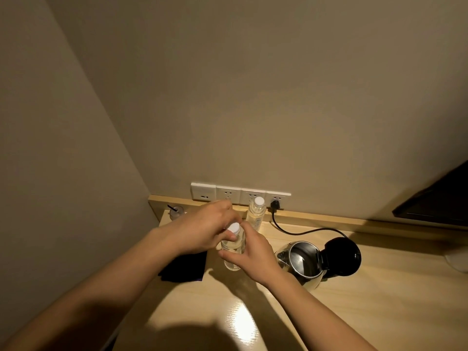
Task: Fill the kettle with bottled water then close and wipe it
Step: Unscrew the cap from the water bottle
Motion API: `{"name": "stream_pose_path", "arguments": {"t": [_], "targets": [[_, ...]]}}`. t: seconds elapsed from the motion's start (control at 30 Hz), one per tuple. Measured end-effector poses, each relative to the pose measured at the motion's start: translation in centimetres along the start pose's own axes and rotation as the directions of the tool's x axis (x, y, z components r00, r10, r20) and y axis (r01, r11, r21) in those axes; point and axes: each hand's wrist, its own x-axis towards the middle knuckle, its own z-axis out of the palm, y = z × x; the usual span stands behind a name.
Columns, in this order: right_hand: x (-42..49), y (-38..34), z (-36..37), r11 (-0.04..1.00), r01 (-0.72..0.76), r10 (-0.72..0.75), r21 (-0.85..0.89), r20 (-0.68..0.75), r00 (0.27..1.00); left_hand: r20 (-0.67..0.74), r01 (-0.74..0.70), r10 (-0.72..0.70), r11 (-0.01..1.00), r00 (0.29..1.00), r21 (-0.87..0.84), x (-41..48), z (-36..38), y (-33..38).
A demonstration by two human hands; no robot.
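Note:
A clear water bottle (pixel 232 249) with a white cap (pixel 233 228) stands upright on the wooden desk (pixel 354 312). My right hand (pixel 255 254) wraps around its body from the right. My left hand (pixel 207 229) comes from the left, fingers closed on the cap. Just right of the bottle sits a steel kettle (pixel 301 262) with its black lid (pixel 342 257) flipped open; the inside looks empty. A second capped bottle (pixel 256 214) stands at the back by the wall. A dark folded cloth (pixel 183 268) lies left of the held bottle, partly under my left forearm.
A row of wall sockets (pixel 240 193) runs above the desk's back ledge, with the kettle's black plug and cord (pixel 291 230) in the rightmost one. A small clear cup with a dark straw (pixel 176 211) stands at the back left. A dark screen (pixel 435 201) hangs at right.

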Motion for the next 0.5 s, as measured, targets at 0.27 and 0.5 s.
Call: {"name": "stream_pose_path", "arguments": {"t": [0.27, 0.5], "targets": [[0.1, 0.0, 0.8, 0.999, -0.028, 0.03, 0.038, -0.052, 0.998, -0.169, 0.236, -0.224, 0.97, 0.96, 0.055, 0.1, 1.0, 1.1], [0.3, -0.2, 0.6, 1.0, 0.008, -0.007, 0.022, -0.042, 0.999, -0.076, -0.062, 0.051, 0.986, 0.996, -0.153, -0.3, -0.1, -0.6]]}}
